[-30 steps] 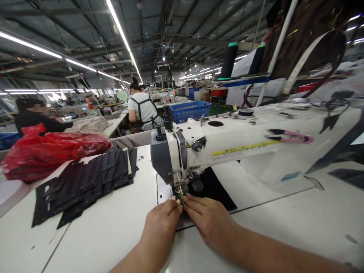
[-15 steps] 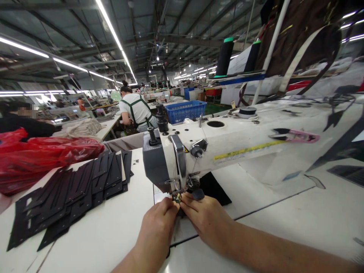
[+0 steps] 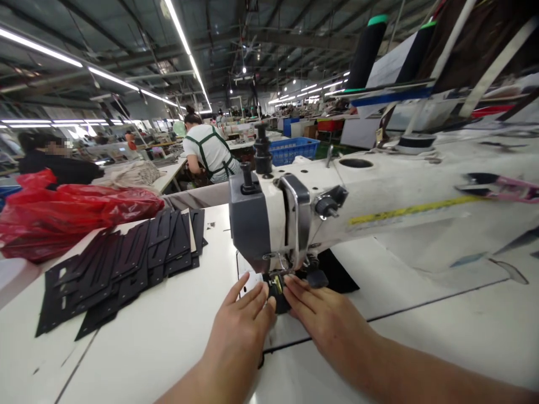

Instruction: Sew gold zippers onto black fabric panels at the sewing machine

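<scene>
Beneath the head of the sewing machine point(image 3: 273, 224) lies a small dark piece point(image 3: 283, 303) with a gold-coloured metal bit point(image 3: 278, 283) at the needle area. My left hand point(image 3: 242, 322) rests to its left, fingers stretched and apart over a bright pale plate point(image 3: 251, 282) with a dark hole. The left fingertips reach the dark piece's near-left side. From the right, my right hand point(image 3: 332, 311) has its fingers together, tips on the piece beside the metal bit; its thumb is hidden. A black flat panel point(image 3: 337, 272) lies behind the presser area.
Overlapping black slotted pieces point(image 3: 126, 264) cover the table's left side, before a red plastic bag point(image 3: 80, 207). Pink-handled snips point(image 3: 514, 188) lie on the machine arm, below thread cones point(image 3: 368, 53). A co-worker point(image 3: 210, 148) sits ahead near a blue crate point(image 3: 295, 148).
My left hand has opened from a pinch, its fingers now spread and the pale plate showing. The right hand stays by the piece. The view has shifted, bringing the machine head closer.
</scene>
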A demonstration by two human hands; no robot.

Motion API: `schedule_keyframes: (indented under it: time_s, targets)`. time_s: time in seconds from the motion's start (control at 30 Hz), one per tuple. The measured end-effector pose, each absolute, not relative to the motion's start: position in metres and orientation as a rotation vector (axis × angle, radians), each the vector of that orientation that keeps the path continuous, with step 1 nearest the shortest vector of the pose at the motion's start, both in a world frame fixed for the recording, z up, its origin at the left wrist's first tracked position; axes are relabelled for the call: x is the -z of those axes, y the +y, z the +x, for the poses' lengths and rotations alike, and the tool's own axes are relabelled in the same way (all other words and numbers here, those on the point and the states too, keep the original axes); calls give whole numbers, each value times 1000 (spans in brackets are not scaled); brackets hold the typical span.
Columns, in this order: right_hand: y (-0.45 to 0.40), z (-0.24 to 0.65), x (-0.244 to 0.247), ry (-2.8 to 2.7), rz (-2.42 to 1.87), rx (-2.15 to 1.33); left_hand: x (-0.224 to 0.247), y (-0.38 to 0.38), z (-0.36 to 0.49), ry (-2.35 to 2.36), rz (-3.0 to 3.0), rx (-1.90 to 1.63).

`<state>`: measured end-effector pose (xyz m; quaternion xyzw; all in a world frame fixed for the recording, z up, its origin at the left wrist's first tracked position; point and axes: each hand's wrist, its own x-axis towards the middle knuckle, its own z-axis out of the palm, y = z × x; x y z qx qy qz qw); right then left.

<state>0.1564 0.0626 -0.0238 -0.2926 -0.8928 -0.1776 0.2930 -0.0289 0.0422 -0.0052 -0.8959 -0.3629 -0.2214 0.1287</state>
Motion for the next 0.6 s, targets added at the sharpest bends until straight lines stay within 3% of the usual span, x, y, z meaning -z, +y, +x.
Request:
schedule_keyframes:
  time_s: [0.6]
  targets:
    - [77, 157, 14, -2457, -854, 319, 9, 57, -29, -1139, -2635, 762]
